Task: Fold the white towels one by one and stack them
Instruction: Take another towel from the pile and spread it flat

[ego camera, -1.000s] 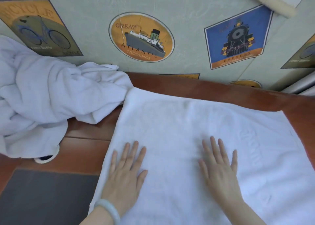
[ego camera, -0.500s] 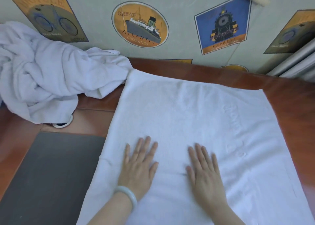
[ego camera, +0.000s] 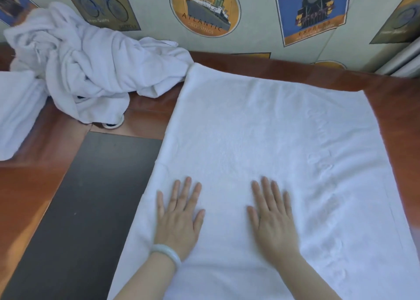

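A white towel [ego camera: 261, 129] lies spread flat across the reddish-brown table [ego camera: 397, 108], its near end running out of view at the bottom. My left hand [ego camera: 179, 217], with a pale bangle on the wrist, rests palm down on the towel near its left edge, fingers straight and slightly spread. My right hand [ego camera: 272, 215] lies flat on the towel beside it, fingers straight. A heap of crumpled white towels [ego camera: 86, 67] sits at the back left against the wall, touching the spread towel's far left corner.
A dark grey mat [ego camera: 91, 208] lies on the table left of the spread towel. More white cloth [ego camera: 16, 113] hangs in at the far left edge. A small white ring [ego camera: 113, 124] peeks from under the heap. The wall [ego camera: 254, 15] with posters stands close behind.
Both hands have slid toward me over the towel and closer together, staying flat. The view has tilted down, so more of the mat and table shows.
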Tool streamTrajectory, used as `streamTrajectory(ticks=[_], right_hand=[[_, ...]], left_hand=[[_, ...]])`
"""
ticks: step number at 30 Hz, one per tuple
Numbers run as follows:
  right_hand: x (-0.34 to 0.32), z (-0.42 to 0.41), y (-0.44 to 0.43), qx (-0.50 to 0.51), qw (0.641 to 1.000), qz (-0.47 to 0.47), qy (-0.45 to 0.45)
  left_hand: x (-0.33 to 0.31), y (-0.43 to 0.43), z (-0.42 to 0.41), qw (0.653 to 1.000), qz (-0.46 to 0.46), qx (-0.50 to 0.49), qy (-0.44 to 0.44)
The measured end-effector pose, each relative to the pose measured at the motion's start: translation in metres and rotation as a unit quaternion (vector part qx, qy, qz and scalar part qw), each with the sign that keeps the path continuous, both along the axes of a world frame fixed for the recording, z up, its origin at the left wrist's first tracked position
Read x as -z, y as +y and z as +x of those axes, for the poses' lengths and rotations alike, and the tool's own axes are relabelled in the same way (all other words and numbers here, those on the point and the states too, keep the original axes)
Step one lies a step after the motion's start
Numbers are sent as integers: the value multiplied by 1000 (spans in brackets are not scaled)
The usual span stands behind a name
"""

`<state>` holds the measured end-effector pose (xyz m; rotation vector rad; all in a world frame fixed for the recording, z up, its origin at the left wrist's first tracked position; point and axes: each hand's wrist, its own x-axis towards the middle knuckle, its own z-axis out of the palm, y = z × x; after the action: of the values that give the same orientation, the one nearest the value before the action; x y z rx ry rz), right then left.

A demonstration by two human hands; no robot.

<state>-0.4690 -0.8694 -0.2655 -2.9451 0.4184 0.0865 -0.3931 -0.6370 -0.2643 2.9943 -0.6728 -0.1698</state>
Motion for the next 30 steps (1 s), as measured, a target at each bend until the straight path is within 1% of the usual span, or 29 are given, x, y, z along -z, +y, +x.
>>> streamTrajectory(ticks=[4,6,7,8,10,11,12,14,16,18,20,22,25,27,28,30], right_hand=[[2,-32,-36,124,992,6,35],[-2,-31,-28,168,985,24,32],[-7,-26,-15,171,984,35,23],[-13,-20,5,139,989,44,5],[-14,-16,55,2,999,40,-14],[-9,-18,75,-55,998,29,-15],[-7,-19,86,-78,997,24,-5],[-1,-16,89,-64,998,22,7],[2,-19,86,-70,997,-5,23],[2,-14,85,-56,997,-3,43],[-2,-8,97,-14,998,6,65],[-7,-10,125,-17,998,-5,55],[-2,-32,176,-89,996,10,27],[4,-44,191,-73,997,8,23],[5,-45,192,-65,998,7,21],[6,-44,191,-65,998,-2,27]], left_hand=[[-1,23,-10,998,13,-63,13],[-2,22,-11,997,20,-76,11],[-2,21,-11,996,23,-80,14],[-2,20,-12,996,25,-81,16],[-1,21,-12,996,29,-80,18],[0,22,-11,996,30,-79,19],[0,22,-10,996,28,-77,21],[1,25,-6,997,11,-65,37],[0,41,-11,997,-25,-41,58],[-1,70,-31,997,-51,-24,49],[-3,106,-64,998,-47,-43,30],[-5,138,-96,993,-73,-90,39],[-14,165,-128,980,-135,-132,60],[-20,171,-139,964,-204,-158,68],[-23,172,-141,946,-248,-188,95],[-29,172,-139,893,-307,-270,187]])
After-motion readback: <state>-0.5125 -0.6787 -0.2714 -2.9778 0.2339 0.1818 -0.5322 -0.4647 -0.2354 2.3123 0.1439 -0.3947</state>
